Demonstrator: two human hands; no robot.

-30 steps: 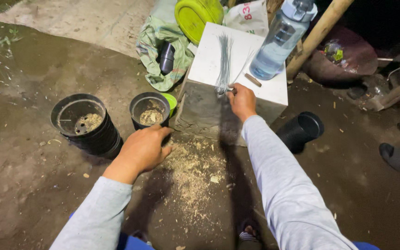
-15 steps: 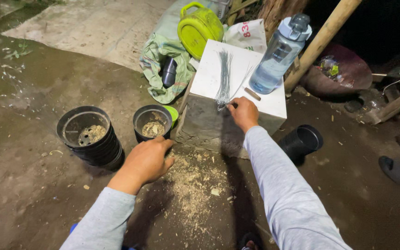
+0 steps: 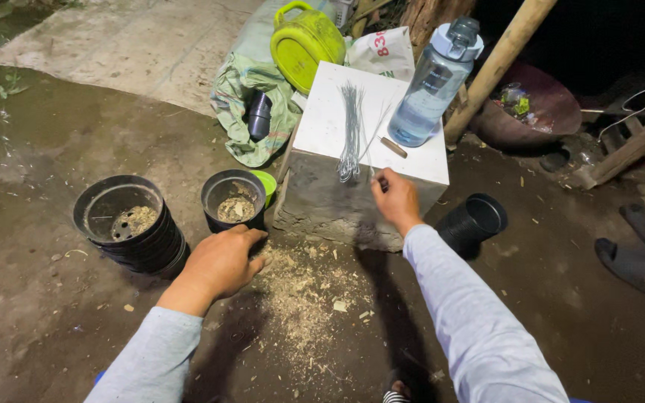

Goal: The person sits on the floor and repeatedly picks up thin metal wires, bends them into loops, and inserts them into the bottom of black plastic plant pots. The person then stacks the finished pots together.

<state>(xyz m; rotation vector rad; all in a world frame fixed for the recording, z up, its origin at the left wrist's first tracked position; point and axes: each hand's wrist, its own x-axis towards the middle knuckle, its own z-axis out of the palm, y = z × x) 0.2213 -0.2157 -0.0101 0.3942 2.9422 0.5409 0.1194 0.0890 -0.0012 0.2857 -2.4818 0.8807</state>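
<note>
Black plastic is what most of our work sits in: our left hand (image 3: 222,263) rests curled over the near rim of a small black pot (image 3: 234,200), fingers bent against its wall in a loose grip. That pot holds a shallow layer of pale, sawdust-like fill. Left of it, a stack of black pots (image 3: 130,233) shows a scatter of the same fill over the drain holes of the top one. Our right hand (image 3: 396,199) is up at the near edge of the white-topped block (image 3: 412,158), fingers pinched together just beside the bundle of thin wires (image 3: 350,134); whether a wire is in the pinch, we cannot tell. We judge the step to be drawing one wire from the bundle while steadying the pot. A clear water bottle (image 3: 432,86) stands on the block's far right. Another black pot (image 3: 474,222) lies on its side right of the block.
</note>
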